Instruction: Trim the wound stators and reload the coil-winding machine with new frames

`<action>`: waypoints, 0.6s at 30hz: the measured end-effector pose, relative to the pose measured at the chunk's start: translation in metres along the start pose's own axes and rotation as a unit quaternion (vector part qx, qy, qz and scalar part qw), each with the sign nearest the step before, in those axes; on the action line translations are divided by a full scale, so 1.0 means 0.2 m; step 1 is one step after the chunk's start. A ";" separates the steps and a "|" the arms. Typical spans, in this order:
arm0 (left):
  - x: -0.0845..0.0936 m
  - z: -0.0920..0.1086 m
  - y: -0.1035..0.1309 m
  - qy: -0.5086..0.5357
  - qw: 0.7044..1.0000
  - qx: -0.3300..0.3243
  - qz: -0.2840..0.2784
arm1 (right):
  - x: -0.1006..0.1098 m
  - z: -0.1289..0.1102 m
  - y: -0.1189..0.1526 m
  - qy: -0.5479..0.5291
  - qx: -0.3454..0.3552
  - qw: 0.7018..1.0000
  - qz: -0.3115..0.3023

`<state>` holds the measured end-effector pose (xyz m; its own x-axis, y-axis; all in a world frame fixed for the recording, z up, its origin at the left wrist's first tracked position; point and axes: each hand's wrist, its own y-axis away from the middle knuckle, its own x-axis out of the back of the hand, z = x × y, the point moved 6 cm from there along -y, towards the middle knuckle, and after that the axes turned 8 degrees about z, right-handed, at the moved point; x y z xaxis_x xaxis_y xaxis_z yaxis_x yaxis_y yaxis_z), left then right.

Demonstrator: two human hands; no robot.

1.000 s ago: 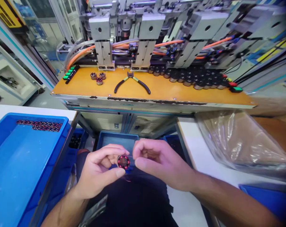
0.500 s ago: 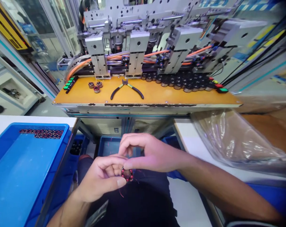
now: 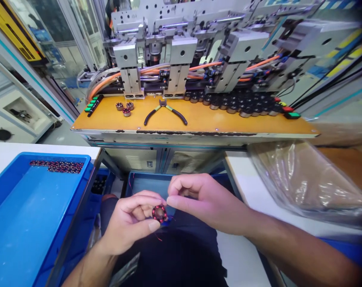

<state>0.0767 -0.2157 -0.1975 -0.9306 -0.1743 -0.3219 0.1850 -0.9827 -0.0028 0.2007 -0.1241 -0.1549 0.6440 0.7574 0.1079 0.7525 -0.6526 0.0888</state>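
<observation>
Over my lap, my left hand point(image 3: 130, 223) pinches a small motor stator point(image 3: 160, 214) between thumb and fingers. It is a ring with red windings, its round face towards me, and thin red wire ends stick out near it. Just right of its upper edge is my right hand point(image 3: 211, 203), thumb and forefinger closed together in a pinch. Whatever may be between those fingertips is too small to make out. Side cutters point(image 3: 162, 104) with black and yellow-green handles lie spread on the orange bench ahead.
Three stators point(image 3: 126, 112) sit on the orange bench point(image 3: 199, 124), with many black-topped cylinders point(image 3: 244, 111) to the right. Behind stands a metal machine point(image 3: 181, 52). A blue tray point(image 3: 25, 207) with rows of stators is at left; a clear plastic bag point(image 3: 306, 183) lies right.
My right hand has moved right and off the stator, which now shows more fully. My left hand keeps its hold, and the stator has turned to face me more. The view has shifted slightly.
</observation>
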 end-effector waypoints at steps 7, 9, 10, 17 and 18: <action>-0.01 0.02 -0.01 -0.045 0.999 -0.020 0.001 | -0.02 -0.05 0.01 0.087 -0.018 0.994 -0.062; -0.01 0.01 0.00 -0.034 0.999 -0.010 -0.006 | -0.03 -0.06 0.01 0.114 0.000 0.991 -0.070; -0.01 0.00 0.00 -0.021 1.000 -0.003 -0.011 | -0.03 -0.07 0.01 0.120 0.011 0.990 -0.075; -0.04 -0.02 0.00 0.098 0.994 0.029 -0.037 | -0.03 -0.08 0.06 0.105 0.090 0.990 -0.036; -0.04 -0.02 0.00 0.103 0.994 0.025 -0.040 | -0.03 -0.07 0.07 0.095 0.096 0.990 -0.033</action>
<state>0.0849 -0.2135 -0.1984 -0.8559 -0.0847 -0.5102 0.0925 -0.9957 0.0101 0.2051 -0.1384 -0.1396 0.5680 0.7687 0.2940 0.8166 -0.5709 -0.0852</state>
